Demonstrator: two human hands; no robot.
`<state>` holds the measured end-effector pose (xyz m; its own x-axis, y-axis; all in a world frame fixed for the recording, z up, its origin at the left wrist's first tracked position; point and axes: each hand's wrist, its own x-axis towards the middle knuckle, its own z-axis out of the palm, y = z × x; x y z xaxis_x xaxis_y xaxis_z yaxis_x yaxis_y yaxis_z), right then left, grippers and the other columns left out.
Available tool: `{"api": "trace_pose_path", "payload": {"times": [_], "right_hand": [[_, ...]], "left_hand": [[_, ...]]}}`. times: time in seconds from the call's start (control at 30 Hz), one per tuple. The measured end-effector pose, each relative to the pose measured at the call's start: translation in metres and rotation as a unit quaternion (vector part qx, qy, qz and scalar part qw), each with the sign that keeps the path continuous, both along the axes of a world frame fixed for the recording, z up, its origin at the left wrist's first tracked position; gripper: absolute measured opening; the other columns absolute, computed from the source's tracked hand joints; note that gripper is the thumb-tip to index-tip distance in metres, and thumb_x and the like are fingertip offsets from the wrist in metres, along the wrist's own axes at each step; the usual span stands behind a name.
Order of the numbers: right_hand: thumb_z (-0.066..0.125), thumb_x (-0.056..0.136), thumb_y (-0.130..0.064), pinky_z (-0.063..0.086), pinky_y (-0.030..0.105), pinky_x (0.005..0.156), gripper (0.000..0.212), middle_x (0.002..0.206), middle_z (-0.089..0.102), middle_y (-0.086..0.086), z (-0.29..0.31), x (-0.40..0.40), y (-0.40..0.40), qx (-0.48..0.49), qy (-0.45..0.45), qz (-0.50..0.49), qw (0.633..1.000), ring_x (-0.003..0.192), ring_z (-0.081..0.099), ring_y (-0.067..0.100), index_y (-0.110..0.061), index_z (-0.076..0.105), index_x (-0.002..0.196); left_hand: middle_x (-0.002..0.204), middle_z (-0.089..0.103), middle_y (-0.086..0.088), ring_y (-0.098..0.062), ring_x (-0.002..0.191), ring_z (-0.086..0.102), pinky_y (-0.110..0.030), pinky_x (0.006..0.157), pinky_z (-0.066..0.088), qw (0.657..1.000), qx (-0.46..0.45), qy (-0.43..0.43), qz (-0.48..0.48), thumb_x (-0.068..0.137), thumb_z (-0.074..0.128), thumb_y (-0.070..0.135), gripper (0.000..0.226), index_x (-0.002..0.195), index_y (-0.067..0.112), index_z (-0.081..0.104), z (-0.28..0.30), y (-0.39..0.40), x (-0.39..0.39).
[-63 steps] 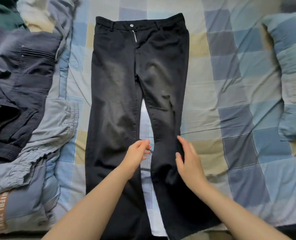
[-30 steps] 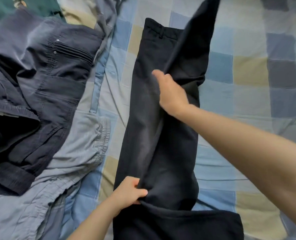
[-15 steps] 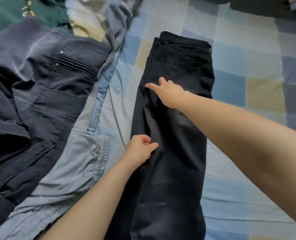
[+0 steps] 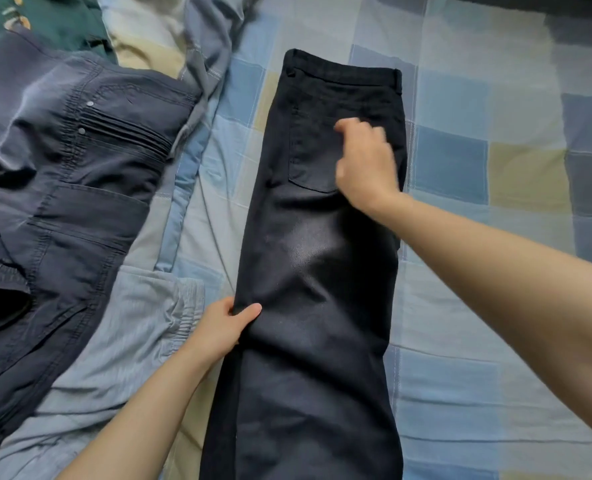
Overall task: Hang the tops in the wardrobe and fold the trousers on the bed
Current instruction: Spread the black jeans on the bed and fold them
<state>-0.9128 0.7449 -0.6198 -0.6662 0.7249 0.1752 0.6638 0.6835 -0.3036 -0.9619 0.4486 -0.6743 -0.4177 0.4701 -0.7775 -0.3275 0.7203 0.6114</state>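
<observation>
Black trousers (image 4: pixel 315 271) lie on the checked bed sheet (image 4: pixel 478 161), folded lengthwise with one leg on top of the other, back pocket up and waistband at the far end. My left hand (image 4: pixel 223 329) pinches the left edge of the trousers near the thigh, thumb on top. My right hand (image 4: pixel 365 162) rests flat on the seat by the back pocket, blurred, fingers loosely curled, holding nothing.
A pile of clothes lies at the left: dark navy trousers (image 4: pixel 80 174), a light blue-grey garment with an elastic waist (image 4: pixel 121 344) and a green top (image 4: pixel 45 19) at the far corner. A dark cloth (image 4: pixel 536 5) crosses the top right.
The right leg was folded over the left, so the trousers are now half as wide. My right hand has slid toward the right side of the seat; my left hand now grips the left edge.
</observation>
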Motion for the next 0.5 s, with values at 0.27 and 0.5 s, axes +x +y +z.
{"api": "trace_pose_path", "payload": {"times": [0.27, 0.5], "right_hand": [[0.042, 0.083, 0.004, 0.042, 0.028, 0.067, 0.019, 0.092, 0.054, 0.009, -0.014, 0.14, 0.002, -0.232, 0.169, -0.272, 0.919, 0.075, 0.056, 0.022, -0.011, 0.046, 0.093], [0.067, 0.081, -0.022, 0.051, 0.036, 0.08, 0.034, 0.105, 0.059, 0.007, -0.029, 0.132, -0.016, -0.369, 0.001, -0.163, 0.915, 0.096, 0.061, 0.029, -0.012, 0.052, 0.109]], "left_hand": [[0.098, 0.071, -0.008, -0.025, 0.089, 0.064, -0.033, 0.081, 0.05, 0.992, 0.008, -0.086, 0.088, 0.091, 0.063, 0.038, 0.045, 0.114, -0.001, 0.064, 0.001, 0.002, -0.005], [0.1, 0.075, -0.008, -0.021, 0.094, 0.071, -0.035, 0.087, 0.054, 0.986, 0.076, -0.017, 0.149, 0.092, 0.063, 0.026, 0.021, 0.1, 0.007, 0.071, 0.019, 0.048, -0.015]]}}
